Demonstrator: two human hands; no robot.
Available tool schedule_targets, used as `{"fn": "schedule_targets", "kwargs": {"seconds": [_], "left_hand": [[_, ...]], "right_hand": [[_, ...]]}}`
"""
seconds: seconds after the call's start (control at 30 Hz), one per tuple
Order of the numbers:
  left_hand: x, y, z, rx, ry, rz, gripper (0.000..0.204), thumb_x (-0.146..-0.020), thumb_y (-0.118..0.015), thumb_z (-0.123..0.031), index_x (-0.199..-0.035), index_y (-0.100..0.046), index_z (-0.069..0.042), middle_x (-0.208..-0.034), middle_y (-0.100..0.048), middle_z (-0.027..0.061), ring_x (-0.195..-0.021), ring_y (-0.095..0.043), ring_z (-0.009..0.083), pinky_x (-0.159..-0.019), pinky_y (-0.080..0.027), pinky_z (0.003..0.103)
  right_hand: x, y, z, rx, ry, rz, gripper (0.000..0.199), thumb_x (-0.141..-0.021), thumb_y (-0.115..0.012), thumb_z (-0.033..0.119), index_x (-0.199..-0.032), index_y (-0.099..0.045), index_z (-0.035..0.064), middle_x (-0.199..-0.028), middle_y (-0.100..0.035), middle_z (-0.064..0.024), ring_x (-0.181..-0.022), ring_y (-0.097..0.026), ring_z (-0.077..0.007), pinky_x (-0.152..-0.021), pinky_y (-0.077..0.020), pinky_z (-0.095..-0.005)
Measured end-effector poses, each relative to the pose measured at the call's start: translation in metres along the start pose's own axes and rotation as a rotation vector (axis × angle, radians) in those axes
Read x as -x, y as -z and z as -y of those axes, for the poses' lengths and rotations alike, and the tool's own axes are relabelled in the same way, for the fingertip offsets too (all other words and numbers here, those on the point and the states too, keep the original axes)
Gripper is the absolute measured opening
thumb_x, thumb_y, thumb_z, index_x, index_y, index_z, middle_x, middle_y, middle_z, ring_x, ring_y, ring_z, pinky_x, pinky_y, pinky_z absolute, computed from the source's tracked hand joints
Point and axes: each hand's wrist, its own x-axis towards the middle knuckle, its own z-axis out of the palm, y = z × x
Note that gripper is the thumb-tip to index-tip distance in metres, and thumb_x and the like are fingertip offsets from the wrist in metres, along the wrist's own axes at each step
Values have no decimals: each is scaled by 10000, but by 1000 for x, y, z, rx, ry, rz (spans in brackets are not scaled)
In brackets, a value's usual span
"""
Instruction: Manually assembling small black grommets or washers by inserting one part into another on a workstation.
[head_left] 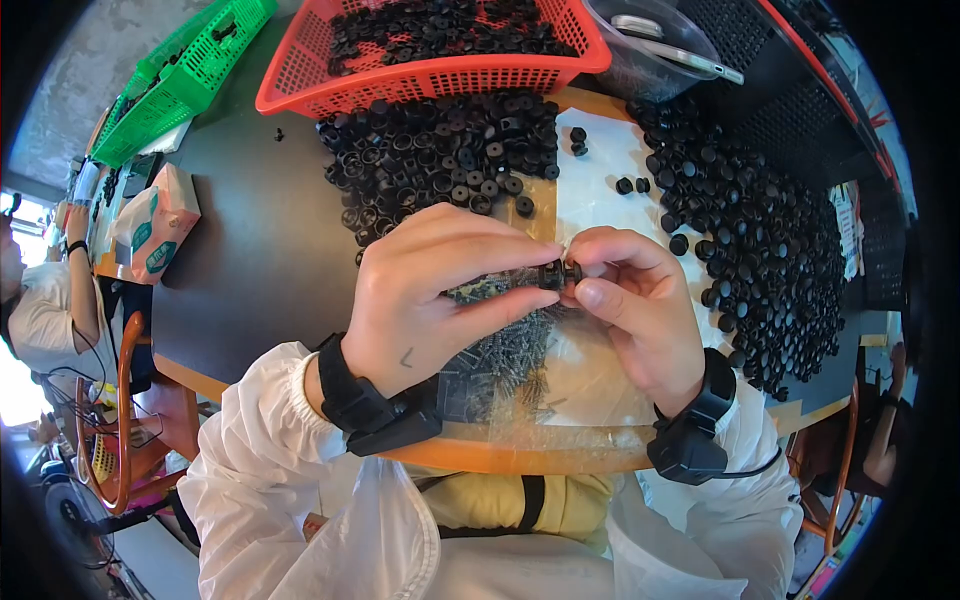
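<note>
My left hand (425, 275) pinches a small black cylindrical part (549, 275) between thumb and fingertips. Opposite it, the bent fingers of my right hand (645, 310) grip a small black round piece (573, 273), which meets the left hand's part end to end. The fingertips hide much of both pieces. Under the hands lies a heap of thin metal screws (510, 350). Beyond them spreads a pile of black hollow round parts (430, 150), and to the right a large pile of black round caps (765, 260).
A red basket (430, 82) of black parts stands at the back, beside a clear tub (650, 75) holding phone-like devices. A green basket (190, 90) and a tissue pack (160, 225) sit left. Several loose black pieces (626, 186) lie on white sheeting. Another person (60, 290) sits far left.
</note>
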Motion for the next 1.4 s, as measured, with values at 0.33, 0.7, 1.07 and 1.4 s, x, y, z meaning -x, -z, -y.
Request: {"fn": "schedule_targets", "kwargs": {"seconds": [0.33,0.7,1.07,1.4], "left_hand": [[-2,-1,0,39,10,34,387,-653,-868,-53,-1020,-747,-33,-948,-733,77,-825,-648,189,-715,-508,289],[2,-1,-1,47,-27,53,387,-651,-850,-54,-1027,-763,-78,-871,-599,26,-760,-597,150,-659,-484,255],[3,-8,-11,136,-55,33,309,-717,-748,123,-1006,-732,14,-905,-590,77,-753,-653,163,-658,-585,244],[6,-8,-18,173,-82,63,230,-756,-740,86,-983,-722,57,-913,-575,91,-718,-661,176,-639,-580,249]], "right_hand": [[-3,3,-3,-75,-12,69,240,-885,-690,-16,-1120,-643,-5,-1052,-671,-60,-951,-643,-122,-884,-529,-263],[1,4,6,32,-223,159,384,-911,-679,30,-1282,-606,-36,-1148,-677,-121,-998,-651,-151,-896,-541,-283],[1,1,-3,204,-121,131,293,-875,-680,-34,-1167,-687,-28,-1070,-682,-120,-957,-652,-148,-848,-537,-273],[5,2,-3,252,39,153,221,-856,-629,-118,-1034,-727,-29,-1005,-668,-147,-805,-690,-187,-772,-548,-281]]}}
